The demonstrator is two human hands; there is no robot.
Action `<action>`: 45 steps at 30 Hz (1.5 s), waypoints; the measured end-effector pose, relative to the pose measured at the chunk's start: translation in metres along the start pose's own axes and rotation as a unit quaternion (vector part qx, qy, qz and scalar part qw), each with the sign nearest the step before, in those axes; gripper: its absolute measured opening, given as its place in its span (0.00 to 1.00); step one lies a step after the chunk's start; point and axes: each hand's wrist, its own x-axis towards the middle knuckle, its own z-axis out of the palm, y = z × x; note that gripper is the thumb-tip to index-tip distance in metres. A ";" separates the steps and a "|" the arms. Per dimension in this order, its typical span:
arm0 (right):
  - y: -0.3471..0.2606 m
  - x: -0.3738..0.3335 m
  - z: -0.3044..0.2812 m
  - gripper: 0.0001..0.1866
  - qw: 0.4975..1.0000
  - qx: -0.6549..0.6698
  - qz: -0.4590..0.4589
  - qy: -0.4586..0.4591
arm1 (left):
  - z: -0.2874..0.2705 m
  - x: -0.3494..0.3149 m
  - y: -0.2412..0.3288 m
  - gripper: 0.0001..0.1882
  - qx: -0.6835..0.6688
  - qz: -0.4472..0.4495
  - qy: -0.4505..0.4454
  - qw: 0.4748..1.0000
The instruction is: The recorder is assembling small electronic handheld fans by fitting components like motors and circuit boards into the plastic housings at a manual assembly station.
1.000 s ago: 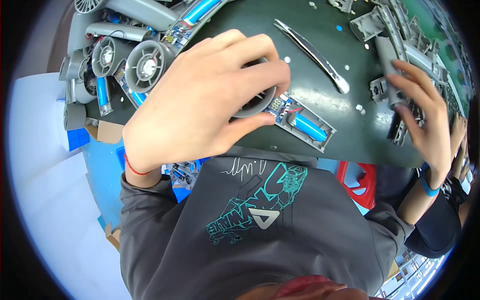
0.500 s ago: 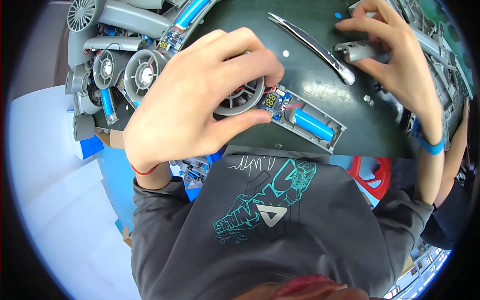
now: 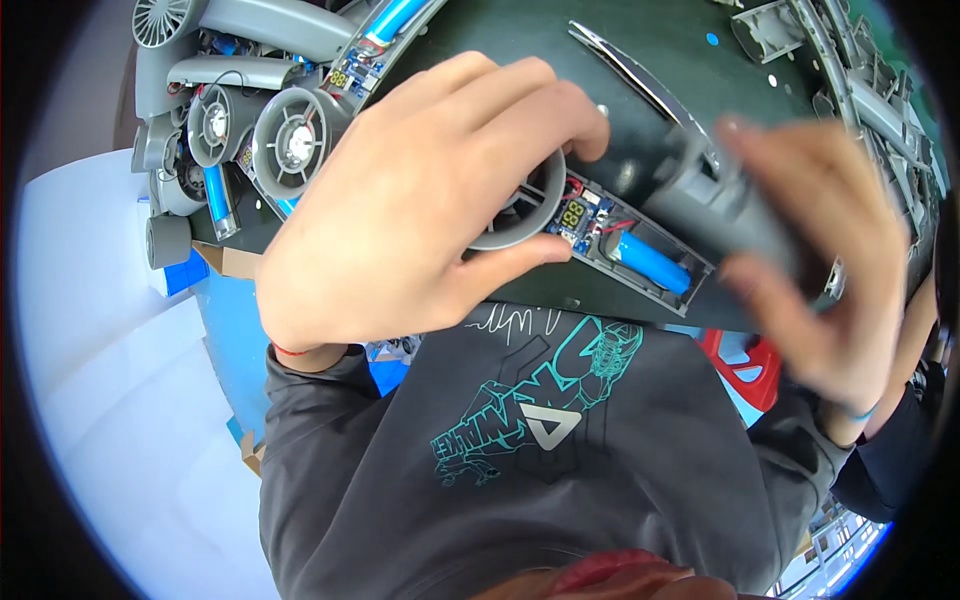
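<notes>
My left hand [image 3: 420, 205] is closed around the round grey head of an open handheld fan [image 3: 522, 235], thumb on the near side and fingers over the far side. Out of its grip points the fan's handle half, which carries a small blue circuit board [image 3: 574, 217] with a digit display, red wires and a blue cylindrical battery [image 3: 652, 263]. In my right hand [image 3: 840, 240], smeared by motion, is a grey curved handle cover [image 3: 735, 205], held above the table just beyond the battery end. The cover and the handle are apart.
Several part-built grey fans [image 3: 295, 145] are piled at the left. A slim pointed tool like tweezers [image 3: 640, 75] lies at the back. Grey plastic shells [image 3: 880, 110] are heaped on the right, near another person's arm [image 3: 918, 325]. The dark table's [image 3: 500, 40] front edge runs by my shirt.
My right hand has come down and nearer from the heap of shells, bringing the grey handle cover toward the fan. My left hand and the fan have shifted slightly right.
</notes>
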 end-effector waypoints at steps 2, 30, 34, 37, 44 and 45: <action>-0.016 -0.007 0.035 0.31 0.998 0.047 0.039 -0.004 | 0.005 -0.005 0.000 0.27 -0.010 -0.010 0.030 0.999; -0.009 -0.022 0.060 0.33 0.976 0.174 0.125 0.043 | 0.029 -0.016 0.009 0.22 0.113 0.045 0.095 0.988; -0.009 -0.026 0.047 0.28 0.953 0.245 0.174 -0.049 | 0.042 -0.024 0.009 0.21 0.155 0.104 0.191 0.964; -0.010 -0.025 0.056 0.26 0.982 0.157 0.100 0.020 | 0.055 -0.030 0.005 0.26 0.132 0.081 0.239 0.959; -0.004 -0.035 0.075 0.31 0.991 -0.059 -0.030 0.113 | 0.040 -0.023 0.021 0.31 0.044 -0.048 0.140 0.988; -0.004 -0.033 0.076 0.30 0.990 -0.073 -0.033 0.120 | 0.039 -0.019 0.017 0.30 0.046 -0.044 0.135 0.989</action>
